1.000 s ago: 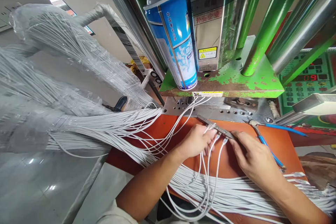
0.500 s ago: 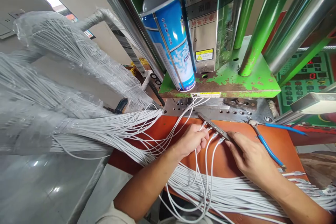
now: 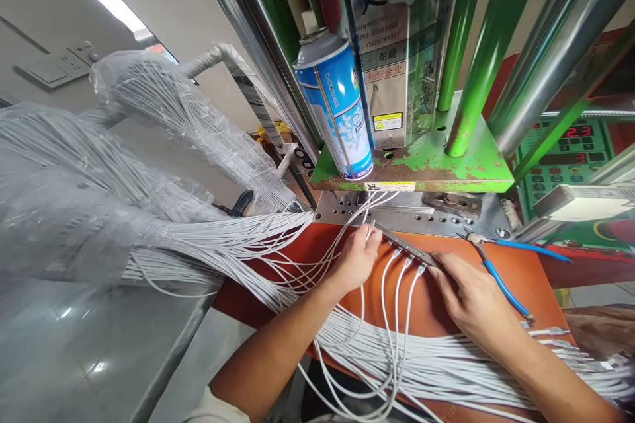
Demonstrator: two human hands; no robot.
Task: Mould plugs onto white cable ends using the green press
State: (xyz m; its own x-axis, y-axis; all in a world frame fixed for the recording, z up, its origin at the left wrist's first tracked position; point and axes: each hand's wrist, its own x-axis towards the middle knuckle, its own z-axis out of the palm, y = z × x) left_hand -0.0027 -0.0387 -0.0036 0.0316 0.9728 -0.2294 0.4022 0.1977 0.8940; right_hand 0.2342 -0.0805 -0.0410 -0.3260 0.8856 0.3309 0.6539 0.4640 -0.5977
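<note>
Press (image 3: 446, 170): green and chrome columns over a paint-chipped green plate, toward 1 o'clock (clock read from mid-view).
Wrapped cable bundles (image 3: 193, 139): white cables in clear plastic, draped from 9 to 11 o'clock, their bare ends fanning rightward.
Worktop (image 3: 540, 291): orange, from 4 to 7 o'clock, below the press's drilled steel bed (image 3: 342, 215).
Loose cables (image 3: 431, 357): a thick white layer across the worktop's near side at 5 o'clock, plugs lying out at 4.
Control panel (image 3: 570, 162): green, at 3 o'clock, red digits "2.3" above "3".
Right hand (image 3: 469, 291): at 4 o'clock, thumb and fingers pinching the near end of the metal bar.
Left hand (image 3: 358, 256): at 5 o'clock, fingertips pressed together on one white cable (image 3: 362, 307) at the bar's far end (whether its tip is seated is hidden).
Spray can (image 3: 340, 112): blue, standing on the press plate, just past 12.
Nippers (image 3: 501, 271): blue handles spread, between 3 and 4 o'clock.
Metal bar (image 3: 397, 241): tilted between both hands, toward 4 o'clock.
Clear plugs (image 3: 408, 263): three, along the bar's near edge, cables curving down.
</note>
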